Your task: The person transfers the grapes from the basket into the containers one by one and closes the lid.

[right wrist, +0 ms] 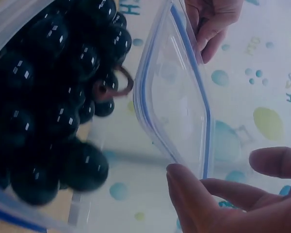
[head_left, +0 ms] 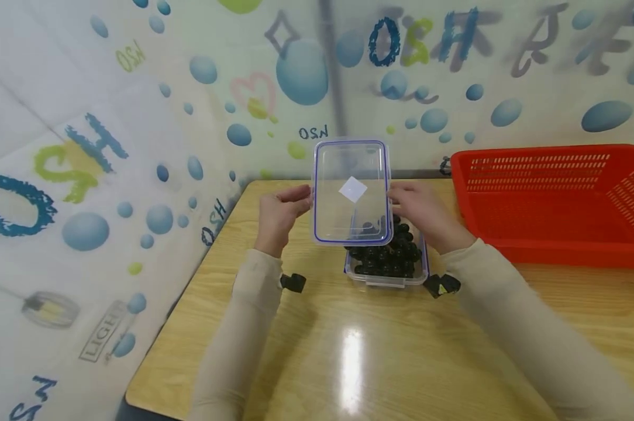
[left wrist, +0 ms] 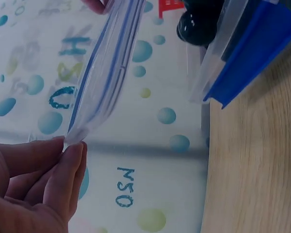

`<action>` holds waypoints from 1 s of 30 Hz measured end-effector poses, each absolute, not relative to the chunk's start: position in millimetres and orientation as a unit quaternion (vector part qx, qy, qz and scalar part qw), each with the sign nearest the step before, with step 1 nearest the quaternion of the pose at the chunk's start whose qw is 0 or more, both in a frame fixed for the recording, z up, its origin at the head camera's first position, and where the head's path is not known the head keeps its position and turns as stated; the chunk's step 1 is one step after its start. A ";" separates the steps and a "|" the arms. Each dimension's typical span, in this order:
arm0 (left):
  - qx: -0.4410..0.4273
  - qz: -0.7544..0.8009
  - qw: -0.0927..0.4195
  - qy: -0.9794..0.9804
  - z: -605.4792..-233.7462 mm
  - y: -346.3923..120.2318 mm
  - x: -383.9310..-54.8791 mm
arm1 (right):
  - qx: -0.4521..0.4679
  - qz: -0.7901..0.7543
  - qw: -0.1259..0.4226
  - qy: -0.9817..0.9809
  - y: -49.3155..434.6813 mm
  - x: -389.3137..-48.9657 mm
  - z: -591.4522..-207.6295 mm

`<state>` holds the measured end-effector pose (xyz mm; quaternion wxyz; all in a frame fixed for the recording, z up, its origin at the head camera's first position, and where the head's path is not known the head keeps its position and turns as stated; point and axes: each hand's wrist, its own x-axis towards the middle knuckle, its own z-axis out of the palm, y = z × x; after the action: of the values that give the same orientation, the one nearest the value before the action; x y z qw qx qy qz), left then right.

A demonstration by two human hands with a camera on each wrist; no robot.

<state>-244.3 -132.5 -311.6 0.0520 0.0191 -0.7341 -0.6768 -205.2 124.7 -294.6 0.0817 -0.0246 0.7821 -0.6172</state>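
Between both hands, a clear plastic lid (head_left: 330,216) with a blue seal and a white diamond label is held up on a tilt. My left hand (head_left: 279,216) pinches its left edge between thumb and fingers. On the opposite edge, my right hand (head_left: 427,213) pinches it the same way; the right wrist view shows the thumb and a finger at the rim. Below and behind the lid stands a clear container (head_left: 385,280) filled with dark grapes (head_left: 396,254). The lid hides part of the grapes. A brown stem (right wrist: 128,82) shows among them in the right wrist view.
A red plastic basket (head_left: 559,254) with slotted walls stands on the wooden table (head_left: 348,339), to the right of the container. Behind the table rises a wall covering (head_left: 190,134) printed with blue bubbles and letters.
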 end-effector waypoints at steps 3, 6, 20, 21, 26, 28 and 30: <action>0.003 -0.689 0.051 -0.723 -314.2 -121.3 -245.0 | -0.023 -0.606 0.052 0.794 136.9 -202.0 -295.9; -0.007 -0.701 0.050 -0.711 -316.4 -112.4 -245.8 | -0.021 -0.596 -0.001 0.803 146.1 -199.1 -299.6; -0.037 -0.711 0.037 -0.702 -317.7 -95.1 -244.7 | 0.004 -0.561 -0.105 0.821 166.1 -199.7 -310.3; -0.049 -0.703 0.035 -0.709 -316.5 -94.8 -244.5 | -0.003 -0.557 -0.104 0.824 168.4 -199.0 -308.8; -0.134 -0.642 0.058 -0.752 -308.1 -94.2 -243.0 | -0.027 -0.528 -0.129 0.839 175.0 -191.8 -297.9; -0.176 -0.619 0.087 -0.761 -304.9 -94.0 -242.0 | -0.029 -0.521 -0.173 0.835 172.9 -188.3 -294.0; -0.214 -0.611 0.117 -0.753 -304.1 -93.2 -241.0 | -0.027 -0.532 -0.221 0.817 168.3 -184.2 -292.0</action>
<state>-241.0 -93.2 -304.1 0.1173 -0.2137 -0.7532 -0.6110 -184.2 168.3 -292.0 -0.2206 -0.0272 0.8168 -0.5324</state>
